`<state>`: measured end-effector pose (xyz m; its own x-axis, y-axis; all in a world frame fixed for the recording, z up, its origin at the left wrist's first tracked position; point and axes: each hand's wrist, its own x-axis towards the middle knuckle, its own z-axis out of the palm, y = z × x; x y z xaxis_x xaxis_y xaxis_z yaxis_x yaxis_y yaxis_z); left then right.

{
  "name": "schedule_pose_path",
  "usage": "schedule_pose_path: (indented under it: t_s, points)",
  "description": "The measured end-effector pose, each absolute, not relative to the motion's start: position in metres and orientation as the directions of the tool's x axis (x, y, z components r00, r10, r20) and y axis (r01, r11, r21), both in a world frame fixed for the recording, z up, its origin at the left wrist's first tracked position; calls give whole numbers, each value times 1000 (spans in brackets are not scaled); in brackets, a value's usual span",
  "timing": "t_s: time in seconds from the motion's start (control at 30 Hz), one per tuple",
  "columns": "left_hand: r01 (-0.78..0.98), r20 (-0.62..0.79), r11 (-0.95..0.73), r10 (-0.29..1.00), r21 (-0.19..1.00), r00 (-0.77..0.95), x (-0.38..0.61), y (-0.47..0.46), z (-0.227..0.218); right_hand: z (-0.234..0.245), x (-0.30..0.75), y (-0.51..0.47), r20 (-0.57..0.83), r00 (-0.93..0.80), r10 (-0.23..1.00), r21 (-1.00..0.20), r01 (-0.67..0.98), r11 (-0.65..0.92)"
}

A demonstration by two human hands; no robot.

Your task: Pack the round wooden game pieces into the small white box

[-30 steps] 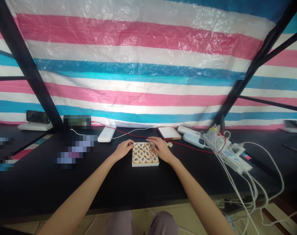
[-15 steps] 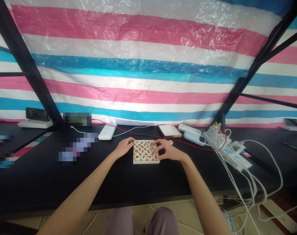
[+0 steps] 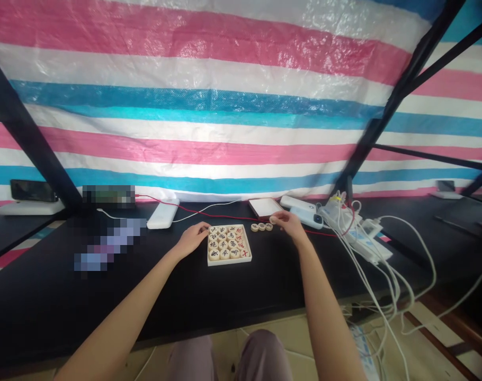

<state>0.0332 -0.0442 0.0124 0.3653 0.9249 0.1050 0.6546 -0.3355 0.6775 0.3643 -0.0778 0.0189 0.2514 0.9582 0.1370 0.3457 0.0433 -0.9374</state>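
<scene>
A shallow white box lies on the black table, filled with rows of round Chinese chess pieces marked in black and red. My left hand is at the box's far left corner, its fingers closed against the edge. Between the thumb and fingers of my right hand is a Chinese chess piece, held just right of the box. Beside it, three loose pieces stand in a short row on the table.
Behind the loose pieces lies a box lid. White power banks and a power strip with tangled cables are to the right. Another white power bank sits back left, and a red cable crosses behind the box.
My right hand has moved from the box's right side to the loose pieces, carrying a piece. A red piece now shows in the box's near right corner. My left hand stays at the box.
</scene>
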Motion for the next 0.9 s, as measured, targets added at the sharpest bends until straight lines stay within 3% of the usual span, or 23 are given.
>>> schedule_pose_path:
  t_s: [0.13,0.27,0.4,0.5,0.57,0.67,0.77,0.9]
  points:
    - [666,101,-339,924,665,369,33,-43,10,6,382,-75,32,360,933,-922,371,-112]
    - [668,98,-338,924,662,371,33,-43,10,-1,379,-73,21,404,914,-900,407,-159]
    - [652,100,-343,919,676,380,33,-44,11,2,378,-68,138,451,882,-860,497,-119]
    - [640,111,-350,917,684,383,32,-44,11,10,371,-67,300,466,833,-817,576,-28]
    - [638,123,-360,915,681,384,32,-43,11,16,355,-70,433,367,823,-772,623,128]
    - [637,139,-373,912,674,387,32,-44,10,20,319,-80,549,2,836,-633,654,414]
    - [639,142,-369,915,675,378,33,-46,11,19,287,-91,512,-323,796,-463,677,573]
    - [645,130,-358,918,675,374,33,-48,11,16,273,-94,426,-444,788,-357,718,598]
